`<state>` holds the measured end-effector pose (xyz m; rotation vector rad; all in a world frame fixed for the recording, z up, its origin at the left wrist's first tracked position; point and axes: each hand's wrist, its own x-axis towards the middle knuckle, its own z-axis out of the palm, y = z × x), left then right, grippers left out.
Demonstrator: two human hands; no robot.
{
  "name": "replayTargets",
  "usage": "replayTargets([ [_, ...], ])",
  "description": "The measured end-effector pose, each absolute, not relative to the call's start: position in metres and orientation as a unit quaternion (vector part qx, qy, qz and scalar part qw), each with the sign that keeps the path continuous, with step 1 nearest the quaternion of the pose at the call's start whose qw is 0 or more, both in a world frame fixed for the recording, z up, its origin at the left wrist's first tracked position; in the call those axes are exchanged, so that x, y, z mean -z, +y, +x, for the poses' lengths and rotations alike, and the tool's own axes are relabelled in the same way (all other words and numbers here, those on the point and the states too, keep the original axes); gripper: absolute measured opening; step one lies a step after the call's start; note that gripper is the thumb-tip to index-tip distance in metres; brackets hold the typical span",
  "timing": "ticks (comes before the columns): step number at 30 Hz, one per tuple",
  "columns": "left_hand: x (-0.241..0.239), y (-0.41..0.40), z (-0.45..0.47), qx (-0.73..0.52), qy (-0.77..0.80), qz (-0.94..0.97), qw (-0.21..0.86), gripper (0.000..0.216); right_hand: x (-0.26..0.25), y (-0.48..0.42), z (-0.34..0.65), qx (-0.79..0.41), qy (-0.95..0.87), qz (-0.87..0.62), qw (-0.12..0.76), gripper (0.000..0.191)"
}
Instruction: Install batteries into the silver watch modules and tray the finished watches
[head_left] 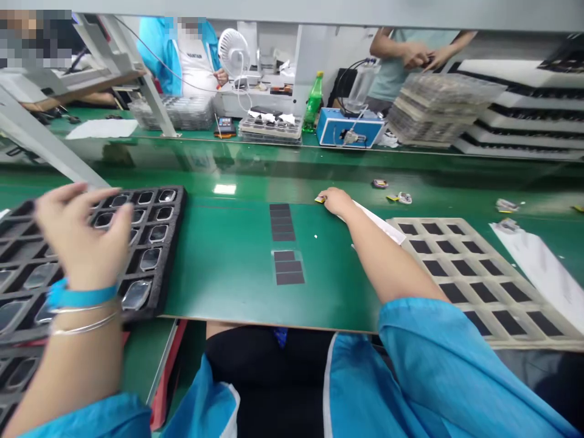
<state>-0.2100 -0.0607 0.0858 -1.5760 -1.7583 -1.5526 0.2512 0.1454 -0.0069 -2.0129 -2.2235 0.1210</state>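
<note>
My left hand (86,234) hovers over a black foam tray (176,243) at the left, its fingers spread and nothing visible in them. Rounded-square glassy pieces (137,295) sit in that tray's compartments. At the far side of the green work surface (219,261), my right hand (336,201) is closed on a small part with a yellow tab (320,199), mostly hidden under the fingers. White paper (381,224) lies beneath my right forearm. Between the hands are two groups of dark rectangular strips (283,222), the nearer one (289,267) on clear film.
A pale tray (433,246) with dark rectangles stands at the right. Small parts (404,198) lie on the green belt (255,182) beyond. Farther back are a green bottle (314,103), a blue box (349,129), a fan (233,52), stacked trays (438,106) and two co-workers.
</note>
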Motion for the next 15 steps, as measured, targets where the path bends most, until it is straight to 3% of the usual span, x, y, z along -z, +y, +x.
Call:
replayTargets([
  [2,-0.086,-0.045,-0.159,0.531,-0.561,-0.618,0.147,0.03,0.005,0.146,0.249,-0.042,-0.742,-0.664,0.083,0.036],
  [4,-0.079,-0.029,-0.11,0.526,-0.523,-0.668,0.057,0.029,0.001,0.142,0.247,-0.042,-0.737,-0.666,0.102,0.037],
  [9,-0.04,0.009,-0.028,0.482,-0.472,-0.627,-0.389,0.033,-0.006,0.117,0.242,-0.034,-0.713,-0.681,0.163,0.047],
  [11,-0.022,0.02,-0.01,0.447,-0.474,-0.573,-0.498,0.033,-0.009,0.11,0.238,-0.031,-0.709,-0.682,0.178,0.047],
  [15,0.004,0.025,0.002,0.467,-0.518,-0.568,-0.436,0.026,-0.011,0.115,0.227,-0.044,-0.681,-0.708,0.182,0.042],
])
